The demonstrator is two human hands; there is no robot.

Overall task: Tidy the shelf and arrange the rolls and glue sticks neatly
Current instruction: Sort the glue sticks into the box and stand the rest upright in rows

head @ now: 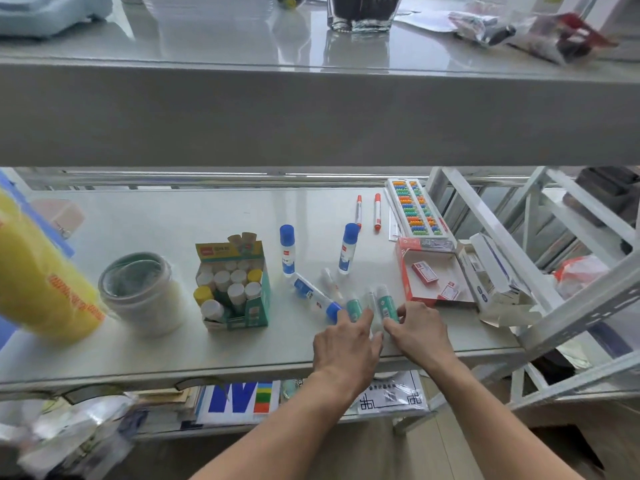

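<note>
Shelf board (156,216): pale and glossy, it carries every item below. Places are given from the green display box (258,306), which stands near the board's front edge.

- Yellow roll (38,282): far left of the box, lying tilted, orange print on its side.
- Clear tape rolls (142,292): an upright stack just left of the box.
- White carton (491,275): far right of the box, flaps open.
- Red tray box (403,271): right of the box, open, small red packets inside.
- Abacus (415,209): right of the box and further back.
- Your left hand (346,344): right of the box at the front edge. Its fingers lie over a green glue stick (354,308); whether they close round it cannot be told.
- Your right hand (420,334): just beyond the left one, thumb and fingers pinching a second green glue stick (386,303).
- Blue-capped glue bottles (286,251): two upright right of the box, and a third (313,297) lying between them and your hands.
- Boxed glue sticks (236,292): upright inside the box, with white and yellow caps.
- Red markers (377,211): two, lying right of the box near the abacus.
</note>
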